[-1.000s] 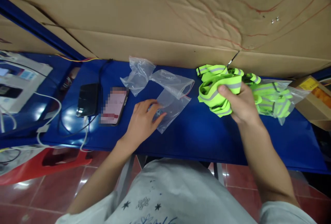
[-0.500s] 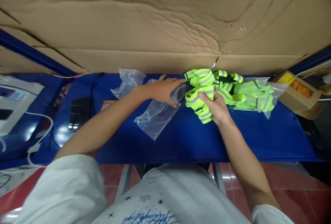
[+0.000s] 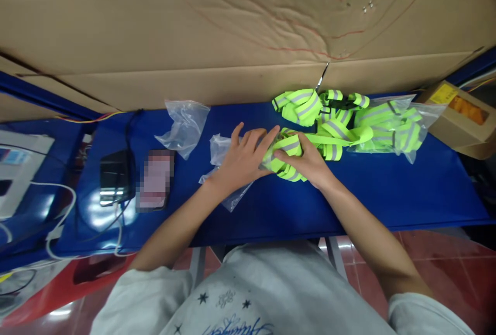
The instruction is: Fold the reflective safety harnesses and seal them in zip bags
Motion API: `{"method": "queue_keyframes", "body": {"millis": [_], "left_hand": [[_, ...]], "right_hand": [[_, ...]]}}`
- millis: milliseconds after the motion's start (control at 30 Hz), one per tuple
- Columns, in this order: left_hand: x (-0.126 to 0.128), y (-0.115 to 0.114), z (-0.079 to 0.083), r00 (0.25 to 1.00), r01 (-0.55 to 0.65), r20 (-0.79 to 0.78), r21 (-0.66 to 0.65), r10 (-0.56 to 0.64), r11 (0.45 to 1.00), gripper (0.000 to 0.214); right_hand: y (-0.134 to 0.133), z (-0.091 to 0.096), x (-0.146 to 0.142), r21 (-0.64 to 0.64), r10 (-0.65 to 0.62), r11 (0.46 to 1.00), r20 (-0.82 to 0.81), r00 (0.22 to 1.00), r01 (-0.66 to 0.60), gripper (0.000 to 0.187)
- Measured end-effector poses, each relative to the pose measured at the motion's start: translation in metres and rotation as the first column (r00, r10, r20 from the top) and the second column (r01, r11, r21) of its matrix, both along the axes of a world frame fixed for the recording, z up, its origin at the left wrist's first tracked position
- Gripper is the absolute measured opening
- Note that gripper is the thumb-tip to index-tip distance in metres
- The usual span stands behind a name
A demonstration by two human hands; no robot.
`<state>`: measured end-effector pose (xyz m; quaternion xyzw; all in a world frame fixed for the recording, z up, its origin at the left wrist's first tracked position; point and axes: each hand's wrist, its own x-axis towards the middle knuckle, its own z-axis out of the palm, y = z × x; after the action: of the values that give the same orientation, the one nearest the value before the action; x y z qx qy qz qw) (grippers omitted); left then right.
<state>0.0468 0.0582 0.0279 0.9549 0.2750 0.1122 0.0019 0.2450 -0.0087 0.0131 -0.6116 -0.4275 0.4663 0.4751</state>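
My right hand (image 3: 308, 162) grips a folded bundle of neon-yellow reflective straps (image 3: 285, 157) on the blue table (image 3: 387, 190). My left hand (image 3: 242, 157) holds the mouth of a clear plastic zip bag (image 3: 222, 170) right against that bundle, fingers curled over the bag's opening. The two hands touch at the bundle. More neon straps (image 3: 310, 105) lie loose just behind my hands.
A bag filled with neon straps (image 3: 387, 126) lies at the right. An empty crumpled clear bag (image 3: 185, 126) sits left of my hands. A phone (image 3: 155, 180), a black device (image 3: 112, 175) with cables, a small cardboard box (image 3: 463, 115) at far right. Cardboard sheets (image 3: 232, 30) stand behind the table.
My right hand has brought the strap bundle left and toward me. My left hand drew the clear bag back with it, so both hands now meet at the bag's mouth.
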Motion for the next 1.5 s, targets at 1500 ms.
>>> {"method": "queue_keyframes", "body": {"millis": [1500], "left_hand": [[0.003,-0.001,-0.007,0.995,0.068,0.077,-0.171,-0.056,0.983,0.090]], "right_hand": [[-0.014,-0.005,-0.020,0.447,0.028,0.842,0.520,0.853,-0.301,0.019]]}}
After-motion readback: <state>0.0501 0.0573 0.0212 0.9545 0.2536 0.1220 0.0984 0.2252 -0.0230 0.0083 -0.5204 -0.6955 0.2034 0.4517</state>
